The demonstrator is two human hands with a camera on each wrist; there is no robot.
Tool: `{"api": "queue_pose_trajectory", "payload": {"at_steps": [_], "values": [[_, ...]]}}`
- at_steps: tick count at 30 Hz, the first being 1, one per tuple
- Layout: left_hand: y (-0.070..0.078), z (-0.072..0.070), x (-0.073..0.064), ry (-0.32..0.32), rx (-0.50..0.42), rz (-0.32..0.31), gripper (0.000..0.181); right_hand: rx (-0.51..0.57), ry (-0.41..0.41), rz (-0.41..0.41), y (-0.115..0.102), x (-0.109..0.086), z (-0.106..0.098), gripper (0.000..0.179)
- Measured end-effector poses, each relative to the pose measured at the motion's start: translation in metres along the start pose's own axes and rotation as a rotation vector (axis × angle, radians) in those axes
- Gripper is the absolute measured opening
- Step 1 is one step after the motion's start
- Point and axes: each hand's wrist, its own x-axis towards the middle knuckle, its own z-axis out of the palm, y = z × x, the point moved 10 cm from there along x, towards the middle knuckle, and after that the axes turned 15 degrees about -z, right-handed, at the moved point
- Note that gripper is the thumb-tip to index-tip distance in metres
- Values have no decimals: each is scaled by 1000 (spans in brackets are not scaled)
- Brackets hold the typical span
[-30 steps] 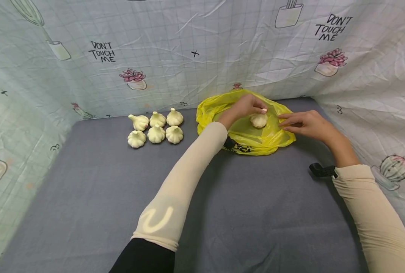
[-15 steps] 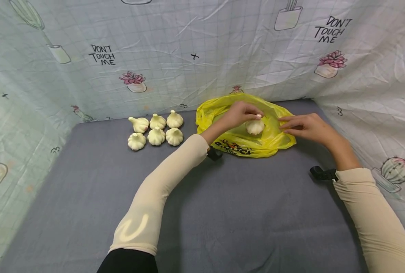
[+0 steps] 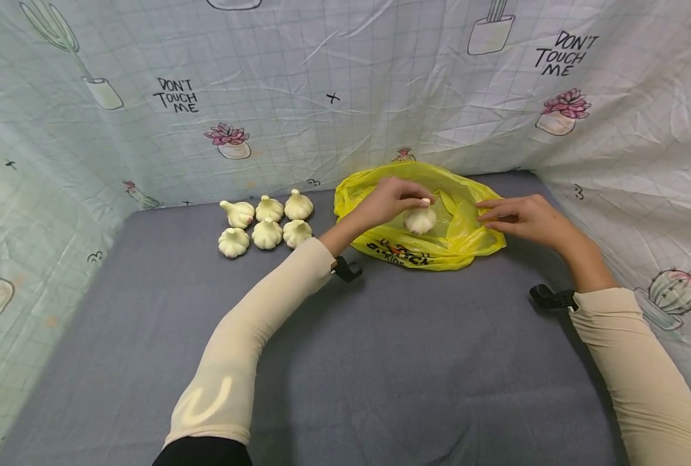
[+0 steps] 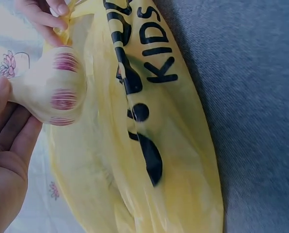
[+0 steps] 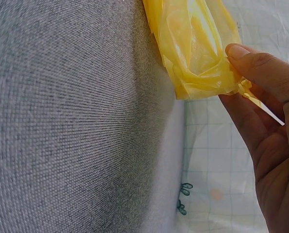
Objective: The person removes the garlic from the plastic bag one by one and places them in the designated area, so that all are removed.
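Observation:
My left hand (image 3: 393,200) pinches a garlic bulb (image 3: 420,221) by its stem, over the open mouth of a yellow plastic bag (image 3: 456,255). Purple streaks mark the bulb (image 4: 62,87) in the left wrist view, where thumb and fingers close on its neck. On the bag's right side, my right hand (image 3: 526,217) pinches the rim; the right wrist view has the thumb (image 5: 251,58) pressed on the yellow plastic (image 5: 198,73). Several more garlic bulbs (image 3: 266,232) sit in two rows on the grey cloth, left of the bag.
Grey cloth (image 3: 415,362) covers the table. A pale printed curtain (image 3: 299,77) hangs right behind the bag and along both sides. Black camera mounts (image 3: 550,298) are strapped to the wrists. The left forearm reaches across the table beside the bulb rows.
The left hand has drawn left and slightly toward me over the bag with the garlic bulb in its fingers. The right hand stays at the rim; the laid-out bulbs have not moved.

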Motion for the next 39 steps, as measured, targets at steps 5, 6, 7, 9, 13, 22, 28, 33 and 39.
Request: {"api": "queue_pose_trajectory", "payload": {"at_steps": [5, 6, 7, 9, 13, 22, 28, 33, 39], "values": [[-2, -9, -13, 5, 22, -11, 24, 0, 5, 5, -1, 0, -1, 26], [-3, -11, -15, 8, 22, -14, 24, -1, 6, 6, -1, -1, -2, 26], [-4, -13, -18, 8, 18, -16, 24, 1, 10, 3, 0, -1, -2, 26], [-5, -18, -22, 12, 13, -17, 24, -1, 15, -1, -1, -1, -2, 26], [-8, -26, -32, 25, 11, -18, 23, 1, 19, -9, -2, 0, -3, 26], [-10, -43, -59, 44, 37, -33, 22, -3, 14, -12, -4, 2, -4, 26], [-14, -54, -78, 65, 61, -48, 21, -17, 4, -3, -3, 2, -4, 26], [-18, -63, -94, 59, 40, -68, 21, -14, 0, 4, -3, 1, -4, 25], [-24, -73, -110, 82, 69, -94, 20, -15, -8, 5, -3, 1, -4, 25]]}}
